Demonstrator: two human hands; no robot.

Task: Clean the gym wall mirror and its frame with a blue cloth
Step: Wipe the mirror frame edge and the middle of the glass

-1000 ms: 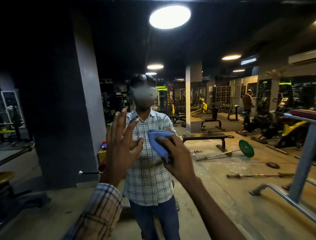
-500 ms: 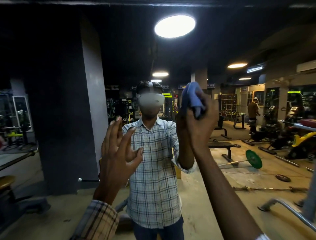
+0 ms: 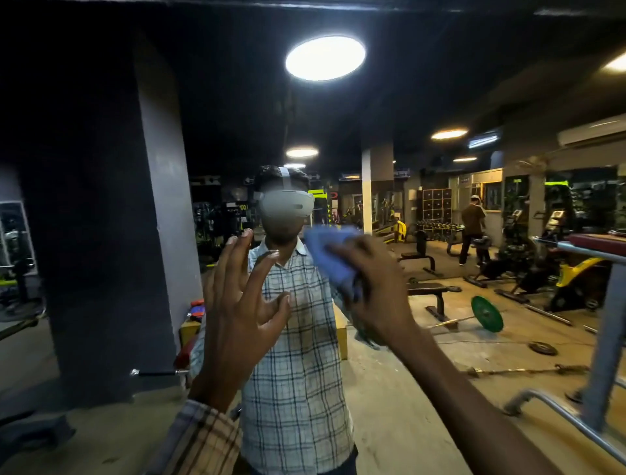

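The crumpled blue cloth [image 3: 333, 257] is bunched in the right hand [image 3: 376, 288], whose fingers are curled tight around it, and it is pressed flat against the large wall mirror [image 3: 440, 356] at about chest height of the reflection, slightly blurred. The mirror glass fills nearly the whole view, with only a dark strip of its frame [image 3: 305, 3] showing along the top edge. The left hand [image 3: 240, 312] is raised just beside the right, its fingers spread wide and holding nothing; whether its fingertips touch the glass cannot be told. A plaid shirt cuff [image 3: 200, 437] covers the left wrist, while the right forearm is bare. Between the two hands the mirror shows the reflection of a person in a checked shirt [image 3: 298, 379] wearing a white head-mounted camera rig [image 3: 286, 205]. To the left of that reflection stands a broad dark pillar [image 3: 111, 220]. To the right the reflected gym floor carries a black flat bench [image 3: 428, 295], a barbell with a round green weight plate [image 3: 487, 313], and yellow and black exercise machines [image 3: 576, 274] further back. Another person in a brown top [image 3: 472, 227] stands far off near a dumbbell rack. A bright round ceiling lamp [image 3: 325, 58] glows overhead.
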